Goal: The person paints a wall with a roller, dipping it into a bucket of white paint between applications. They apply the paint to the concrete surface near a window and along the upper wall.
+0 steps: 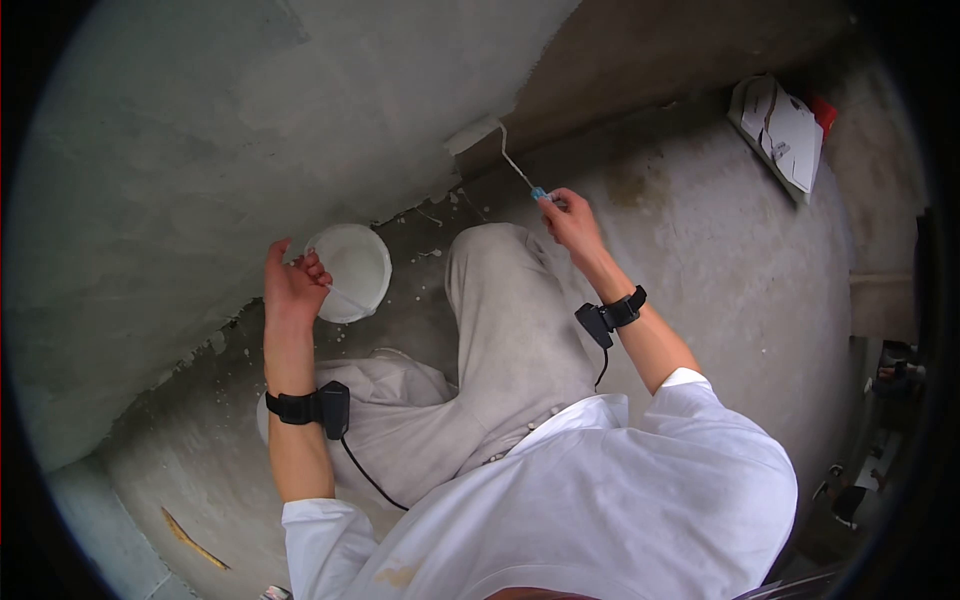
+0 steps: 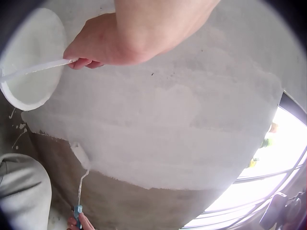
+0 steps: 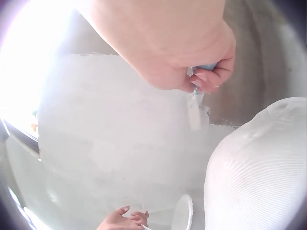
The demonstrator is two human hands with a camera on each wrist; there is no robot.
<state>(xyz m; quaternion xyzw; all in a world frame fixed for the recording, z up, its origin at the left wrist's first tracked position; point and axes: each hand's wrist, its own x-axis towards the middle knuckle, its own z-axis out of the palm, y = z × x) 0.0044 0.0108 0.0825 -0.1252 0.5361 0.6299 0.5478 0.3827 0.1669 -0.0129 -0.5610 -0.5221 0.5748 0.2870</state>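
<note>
My right hand (image 1: 575,228) grips the blue handle (image 1: 540,193) of a small paint roller. Its white roller head (image 1: 472,135) lies against the wall, at the border between pale coating and bare brown surface. In the right wrist view, fingers curl round the handle and the roller head (image 3: 194,117) shows beyond them. At left, my left hand (image 1: 295,288) holds the white bail handle (image 2: 41,68) of a white bucket (image 1: 385,268), with fingers curled on it. The bucket is tilted, its round opening facing up, and whitish liquid shows inside.
Pale coating covers much of the wall (image 1: 200,130); a brown uncoated patch (image 1: 600,80) continues right. White drips spot the floor (image 1: 700,270). A bent knee (image 1: 500,270) rises between the hands. A white-and-red object (image 1: 785,135) lies far right, a thin stick (image 1: 192,538) lower left.
</note>
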